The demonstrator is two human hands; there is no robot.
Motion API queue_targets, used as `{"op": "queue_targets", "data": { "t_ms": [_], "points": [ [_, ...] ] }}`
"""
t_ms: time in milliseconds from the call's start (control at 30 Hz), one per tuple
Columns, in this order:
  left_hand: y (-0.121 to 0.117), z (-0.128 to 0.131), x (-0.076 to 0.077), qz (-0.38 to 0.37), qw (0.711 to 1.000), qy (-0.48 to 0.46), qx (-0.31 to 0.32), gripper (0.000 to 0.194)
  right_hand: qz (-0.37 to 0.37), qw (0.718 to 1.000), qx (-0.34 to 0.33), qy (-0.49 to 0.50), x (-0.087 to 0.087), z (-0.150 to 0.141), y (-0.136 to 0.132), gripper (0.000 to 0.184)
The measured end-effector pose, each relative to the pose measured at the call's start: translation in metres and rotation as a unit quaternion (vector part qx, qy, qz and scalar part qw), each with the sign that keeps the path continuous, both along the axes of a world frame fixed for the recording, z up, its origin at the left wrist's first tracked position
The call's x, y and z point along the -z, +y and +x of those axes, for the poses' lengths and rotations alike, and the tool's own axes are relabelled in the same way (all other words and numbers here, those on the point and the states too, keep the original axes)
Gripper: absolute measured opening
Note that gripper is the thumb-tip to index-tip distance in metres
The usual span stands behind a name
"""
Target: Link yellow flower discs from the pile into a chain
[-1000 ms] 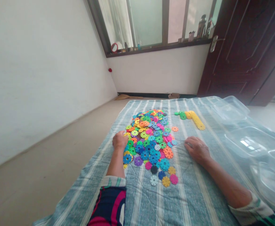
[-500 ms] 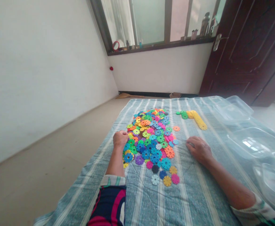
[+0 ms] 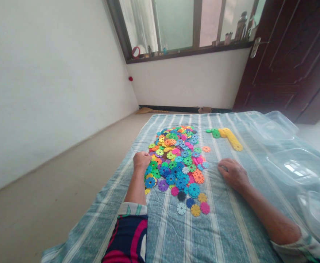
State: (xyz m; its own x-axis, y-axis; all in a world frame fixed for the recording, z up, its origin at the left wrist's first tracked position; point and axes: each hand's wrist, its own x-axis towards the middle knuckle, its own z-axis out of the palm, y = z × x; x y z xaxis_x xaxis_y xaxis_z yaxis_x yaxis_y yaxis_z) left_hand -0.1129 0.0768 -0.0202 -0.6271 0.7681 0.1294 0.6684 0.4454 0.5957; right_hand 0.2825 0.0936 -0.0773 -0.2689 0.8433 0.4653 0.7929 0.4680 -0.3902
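Note:
A loose pile of colourful notched plastic discs [image 3: 173, 157] covers the middle of the cloth. At the pile's left edge my left hand [image 3: 141, 160] rests as a closed fist against the nearest discs; what it holds, if anything, is hidden. My right hand [image 3: 233, 173] lies on the cloth right of the pile, fingers curled in, a small gap by the thumb and nothing seen in it. Beyond it, a joined row of yellow discs [image 3: 233, 140] runs into green discs [image 3: 216, 133]. Several single discs, among them a pink disc [image 3: 205, 208], lie at the pile's near end.
Clear plastic containers stand along the right side, one box [image 3: 276, 128] at the back and a tray [image 3: 293, 164] nearer. A striped blue-grey cloth [image 3: 200, 237] covers the table. Behind are a window sill [image 3: 187, 54] with small items and a dark red door [image 3: 282, 69].
The whole view has shifted slightly. Both hands keep their poses and places by the pile, and the discs lie as before.

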Motion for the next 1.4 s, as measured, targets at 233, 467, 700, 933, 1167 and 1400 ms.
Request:
{"op": "queue_targets", "data": {
  "t_ms": [233, 467, 700, 933, 1167, 1400],
  "points": [
    [0.001, 0.002, 0.0, 0.001, 1.0, -0.007, 0.013, 0.013, -0.009, 1.0, 0.002, 0.002, 0.001, 0.0, 0.0, 0.023],
    [0.001, 0.001, 0.001, 0.001, 1.0, -0.011, 0.009, 0.005, -0.006, 1.0, -0.004, 0.009, 0.0, 0.0, 0.0, 0.023],
    [0.003, -0.002, 0.001, 0.012, 1.0, -0.015, -0.016, 0.006, -0.004, 1.0, 0.0, 0.017, -0.001, 0.0, 0.0, 0.022],
    [-0.001, 0.0, -0.011, 0.067, 0.996, -0.046, -0.047, 0.013, -0.007, 1.0, -0.001, 0.019, -0.001, 0.0, 0.001, 0.023],
    [0.005, 0.04, -0.036, 0.172, 0.977, -0.085, 0.095, 0.019, -0.012, 0.994, 0.026, 0.104, -0.007, -0.01, 0.002, 0.024],
    [-0.004, 0.155, -0.031, 0.111, 0.909, -0.128, 0.38, 0.014, -0.135, 0.93, -0.065, 0.336, -0.022, -0.031, -0.007, 0.031]
  ]
}}
